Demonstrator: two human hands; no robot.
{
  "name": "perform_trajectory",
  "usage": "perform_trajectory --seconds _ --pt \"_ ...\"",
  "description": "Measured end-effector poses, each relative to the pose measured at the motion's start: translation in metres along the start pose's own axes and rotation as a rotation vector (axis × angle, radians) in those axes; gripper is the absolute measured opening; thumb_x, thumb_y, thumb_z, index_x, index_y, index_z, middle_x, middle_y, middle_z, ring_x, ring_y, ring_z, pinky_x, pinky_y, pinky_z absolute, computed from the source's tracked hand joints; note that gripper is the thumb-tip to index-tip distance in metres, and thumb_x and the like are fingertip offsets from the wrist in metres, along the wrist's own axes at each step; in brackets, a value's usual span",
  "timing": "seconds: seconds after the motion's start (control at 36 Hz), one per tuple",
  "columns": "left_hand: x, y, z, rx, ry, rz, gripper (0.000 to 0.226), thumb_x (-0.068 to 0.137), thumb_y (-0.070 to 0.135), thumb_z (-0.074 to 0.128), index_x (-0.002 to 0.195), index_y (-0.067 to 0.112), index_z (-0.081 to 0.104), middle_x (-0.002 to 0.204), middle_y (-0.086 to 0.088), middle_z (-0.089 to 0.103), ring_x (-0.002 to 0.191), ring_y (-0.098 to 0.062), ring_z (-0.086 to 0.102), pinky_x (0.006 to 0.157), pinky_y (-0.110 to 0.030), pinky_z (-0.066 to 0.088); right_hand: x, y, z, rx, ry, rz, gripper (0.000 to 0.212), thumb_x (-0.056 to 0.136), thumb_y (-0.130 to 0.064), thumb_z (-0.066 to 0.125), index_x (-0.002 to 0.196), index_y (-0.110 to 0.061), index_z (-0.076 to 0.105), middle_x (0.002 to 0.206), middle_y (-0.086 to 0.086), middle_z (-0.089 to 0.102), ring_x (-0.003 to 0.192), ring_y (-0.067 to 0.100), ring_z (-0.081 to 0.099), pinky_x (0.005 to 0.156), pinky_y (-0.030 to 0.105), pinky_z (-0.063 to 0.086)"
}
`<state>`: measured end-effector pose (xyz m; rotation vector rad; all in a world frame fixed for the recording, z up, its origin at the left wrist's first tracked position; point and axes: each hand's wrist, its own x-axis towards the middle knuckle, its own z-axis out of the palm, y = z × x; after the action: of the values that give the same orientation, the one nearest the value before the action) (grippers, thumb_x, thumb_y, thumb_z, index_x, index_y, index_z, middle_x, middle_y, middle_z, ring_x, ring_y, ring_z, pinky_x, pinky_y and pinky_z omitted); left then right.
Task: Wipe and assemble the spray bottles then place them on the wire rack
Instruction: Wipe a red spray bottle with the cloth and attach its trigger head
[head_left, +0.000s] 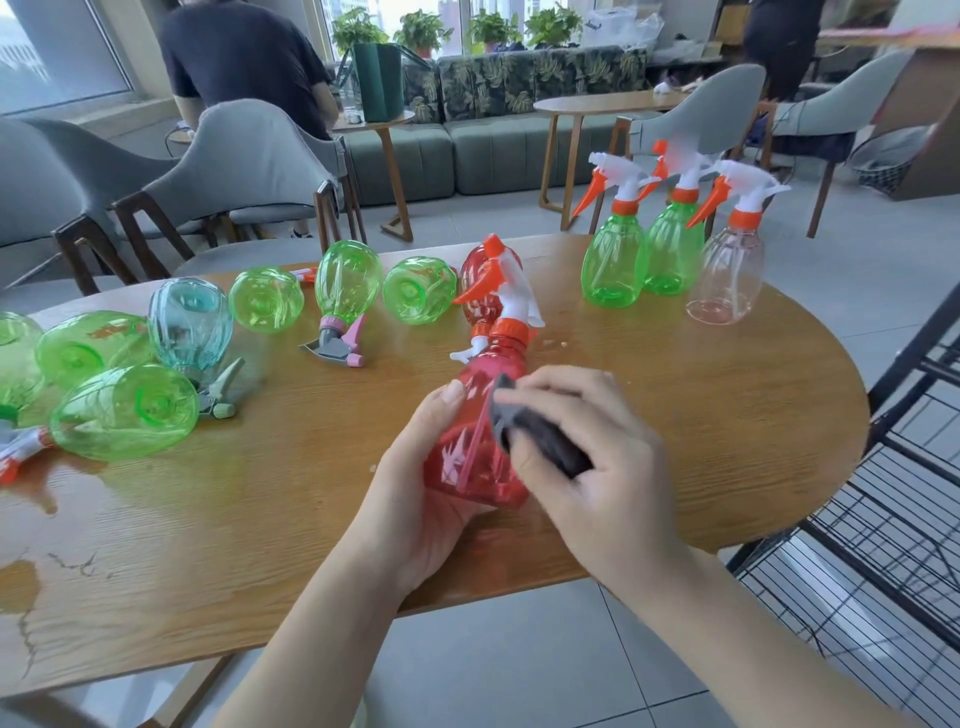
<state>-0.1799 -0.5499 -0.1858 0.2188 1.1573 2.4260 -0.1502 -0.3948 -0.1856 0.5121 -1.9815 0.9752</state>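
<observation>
Gripping the lower body of a red spray bottle (480, 415) from the left side, the left hand (421, 483) holds it tilted over the wooden tabletop (260, 519), its orange collar and white-and-orange trigger head pointing away from the person. The right hand (597, 457) curls round a dark grey cloth (540, 441) and presses it against the right flank of that bottle. Just behind the held bottle's head lies a second red bottle (485, 291) on its side. Along the left half of the tabletop lie several green bottles (124, 410) on their sides, with a pale blue bottle (189, 327) among them; one green bottle (347, 283) wears a pink-and-grey trigger head, and a grey-green trigger shows beside the blue one. At the far right of the tabletop three assembled bottles stand upright and close together: two green ones (615, 260) and a clear bottle (727, 275), each with an orange collar and white trigger head. A black wire rack (883, 519) stands on the floor just beside the right end of the tabletop. Beyond are grey chairs, a green sofa, potted plants at the window, and a person in a dark shirt (244, 57) seated with their back turned.
</observation>
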Motion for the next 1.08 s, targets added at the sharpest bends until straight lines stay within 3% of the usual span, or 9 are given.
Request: perform_trajectory --seconds 0.11,0.28,0.56,0.64,0.75,0.81,0.92,1.0,1.08 --pt "-0.003 0.004 0.0 -0.088 -0.039 -0.07 0.047 0.102 0.048 0.053 0.113 0.005 0.068 0.101 -0.013 0.065 0.094 -0.025 0.066 0.085 -0.033 0.058 -0.013 -0.008 0.007 -0.021 -0.1 -0.216 0.016 0.097 -0.011 0.07 0.108 -0.005 0.079 0.109 0.009 0.07 0.099 0.027 0.061 0.095 0.034 0.051" --pt "0.0 0.004 -0.003 -0.174 -0.081 -0.149 0.058 0.099 0.05 0.061 0.132 0.003 0.054 0.111 -0.015 0.055 0.111 -0.03 0.055 0.083 -0.031 0.058 -0.011 -0.002 0.008 -0.122 -0.172 -0.367 0.019 0.097 -0.012 0.073 0.114 -0.007 0.078 0.115 0.007 0.072 0.097 0.029 0.06 0.091 0.04 0.053" --pt "0.001 0.0 0.002 -0.004 -0.027 -0.005 0.044 0.088 0.039 0.065 0.12 0.011 0.075 0.116 -0.016 0.073 0.102 -0.027 0.072 0.085 -0.04 0.062 0.013 0.017 -0.003 0.009 0.023 0.18 0.025 0.101 -0.017 0.06 0.122 -0.013 0.073 0.12 -0.004 0.063 0.119 0.008 0.058 0.103 0.027 0.047" --pt "0.0 0.0 0.0 -0.01 -0.025 -0.002 0.047 0.089 0.041 0.064 0.123 0.01 0.074 0.118 -0.017 0.072 0.104 -0.027 0.072 0.089 -0.04 0.06 0.008 0.011 0.0 0.005 0.035 0.152 0.024 0.1 -0.014 0.061 0.121 -0.01 0.073 0.119 -0.001 0.063 0.118 0.006 0.058 0.101 0.021 0.046" --pt "0.001 0.001 -0.003 -0.001 -0.035 -0.022 0.057 0.094 0.044 0.063 0.136 0.005 0.064 0.128 -0.022 0.066 0.115 -0.031 0.066 0.1 -0.046 0.054 0.001 0.005 0.004 -0.015 0.013 -0.025 0.023 0.099 -0.015 0.062 0.114 -0.006 0.076 0.116 0.006 0.066 0.108 0.023 0.063 0.094 0.039 0.053" --pt "0.001 0.0 -0.003 -0.002 -0.053 -0.033 0.051 0.095 0.042 0.063 0.131 0.006 0.068 0.125 -0.02 0.068 0.113 -0.03 0.068 0.1 -0.045 0.054 0.003 0.006 0.003 -0.029 0.002 -0.073 0.024 0.101 -0.018 0.06 0.112 -0.005 0.077 0.114 0.007 0.068 0.106 0.024 0.063 0.094 0.039 0.052" --pt "0.004 -0.002 -0.002 0.044 -0.061 -0.027 0.056 0.09 0.038 0.069 0.135 0.004 0.064 0.13 -0.022 0.066 0.114 -0.032 0.067 0.103 -0.05 0.052 0.013 0.015 -0.004 -0.034 -0.003 0.075 0.026 0.1 -0.02 0.058 0.116 -0.009 0.076 0.117 0.0 0.067 0.113 0.019 0.061 0.101 0.027 0.047" --pt "0.004 -0.003 -0.001 0.043 -0.033 -0.048 0.061 0.085 0.038 0.073 0.135 0.005 0.064 0.129 -0.022 0.068 0.112 -0.033 0.07 0.098 -0.048 0.056 0.014 0.016 -0.005 0.013 0.006 0.215 0.025 0.1 -0.02 0.06 0.118 -0.014 0.075 0.119 -0.004 0.066 0.119 0.012 0.061 0.103 0.03 0.049" --pt "0.003 -0.003 -0.002 0.036 -0.019 -0.041 0.058 0.092 0.039 0.068 0.138 0.004 0.062 0.129 -0.022 0.067 0.113 -0.032 0.069 0.096 -0.048 0.057 0.008 0.008 -0.003 0.001 0.002 0.143 0.024 0.098 -0.019 0.061 0.115 -0.012 0.077 0.116 -0.004 0.067 0.114 0.014 0.062 0.098 0.028 0.05"
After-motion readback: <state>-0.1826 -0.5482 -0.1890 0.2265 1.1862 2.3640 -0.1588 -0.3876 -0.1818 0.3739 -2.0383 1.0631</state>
